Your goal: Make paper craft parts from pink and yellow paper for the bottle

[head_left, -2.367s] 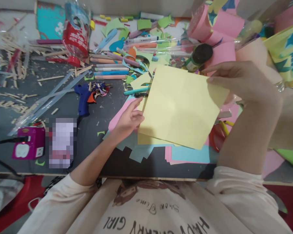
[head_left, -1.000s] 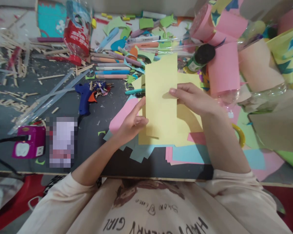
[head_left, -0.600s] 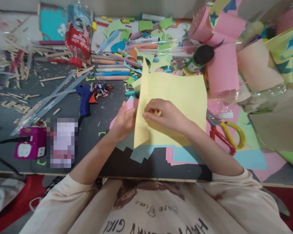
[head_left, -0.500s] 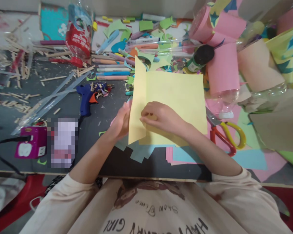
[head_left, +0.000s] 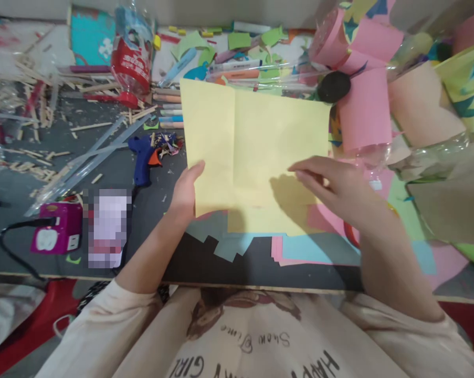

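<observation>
A sheet of yellow paper (head_left: 276,134) with an upright crease left of its middle is unfolded and raised off the table. My left hand (head_left: 186,191) grips its lower left edge, thumb on top and fingers hidden behind. Above the right part of the sheet hovers my right hand (head_left: 331,184), casting a shadow on it. Its fingers are stretched forward, slightly apart, with nothing visible in them. Beneath the raised sheet lies more yellow paper (head_left: 256,220). Scissors with a red handle (head_left: 350,234) are mostly hidden by my right forearm.
Left of the paper lie a blue glue gun (head_left: 142,160), a phone (head_left: 109,228) and a purple box-shaped plug (head_left: 58,228). A red-labelled bottle (head_left: 131,63), sticks and markers (head_left: 171,118) sit farther back. Pink paper-wrapped bottles (head_left: 365,110) and a black-capped bottle (head_left: 334,87) stand at right.
The left flap of the yellow paper has swung open to the left, and the sheet has lifted. My right hand has moved right, away from the crease; my left hand now grips the left edge.
</observation>
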